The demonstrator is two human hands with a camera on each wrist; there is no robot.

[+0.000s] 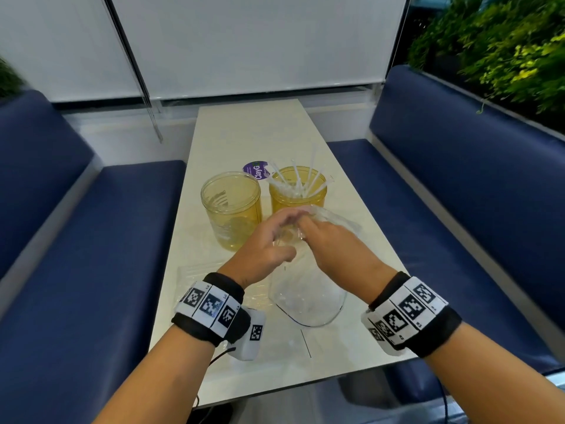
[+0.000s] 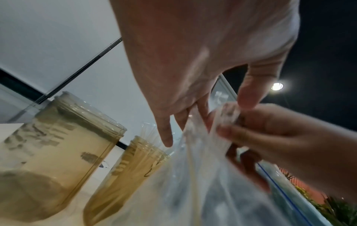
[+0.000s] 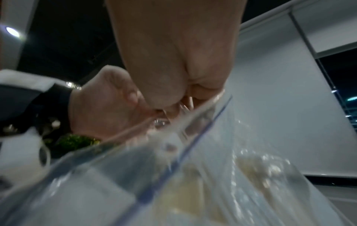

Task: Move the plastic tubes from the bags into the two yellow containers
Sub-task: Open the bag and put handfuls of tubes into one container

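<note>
Both hands meet over the table's middle and pinch a clear zip bag [image 1: 307,296], whose blue-lined mouth hangs toward me. My left hand [image 1: 289,223] grips the crumpled upper part between thumb and fingers [image 2: 249,94]. Beside it my right hand [image 1: 307,229] pinches the same fold [image 2: 224,116]. Just behind the hands stand two yellow containers. The left container [image 1: 230,206] looks empty, and the right container [image 1: 298,194] holds several white plastic tubes [image 1: 308,175]. I cannot tell what is inside the bag [image 3: 222,160].
A second clear bag [image 1: 195,270] lies flat on the white table [image 1: 244,133], near my left wrist. A purple round lid [image 1: 255,170] sits behind the containers. Blue bench seats [image 1: 91,240] flank the narrow table on both sides.
</note>
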